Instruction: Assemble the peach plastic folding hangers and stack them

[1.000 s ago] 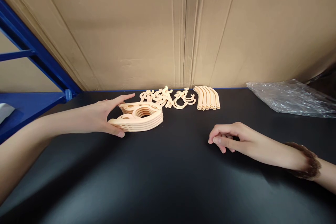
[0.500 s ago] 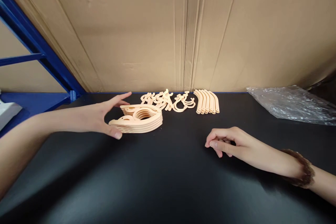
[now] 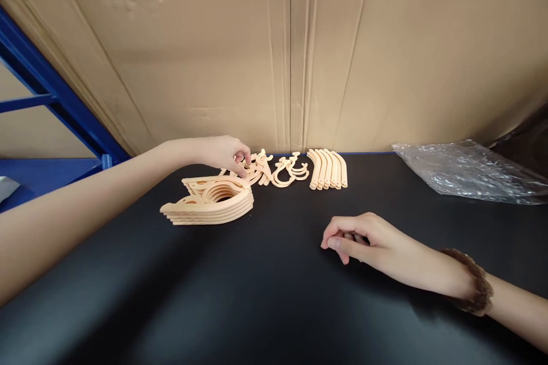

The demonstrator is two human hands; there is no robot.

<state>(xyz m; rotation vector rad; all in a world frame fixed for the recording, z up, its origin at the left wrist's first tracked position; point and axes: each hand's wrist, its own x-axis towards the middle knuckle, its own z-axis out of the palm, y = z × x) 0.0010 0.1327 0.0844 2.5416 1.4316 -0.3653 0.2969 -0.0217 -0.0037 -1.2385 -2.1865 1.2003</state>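
Observation:
My left hand (image 3: 220, 153) reaches over a stack of flat peach-coloured hanger-shaped pieces (image 3: 209, 205) to a pile of small peach hook pieces (image 3: 282, 170) at the back of the black table (image 3: 257, 296). Its fingertips are pinched together on one hook piece at the pile's left edge. To the right of the hooks lies a row of curved peach tubes (image 3: 329, 170). My right hand (image 3: 368, 242) rests on the table in front of them, fingers curled in with nothing visible inside. A brown furry band (image 3: 471, 288) is on that wrist.
A wall of brown cardboard (image 3: 299, 51) stands right behind the parts. A crumpled clear plastic bag (image 3: 466, 171) lies at the back right. A blue metal rack frame (image 3: 55, 102) rises at the left edge of the table.
My left hand let go of the side of the flat stack and moved back and right to the hook pile, closing its fingers there. My right hand stayed curled on the table.

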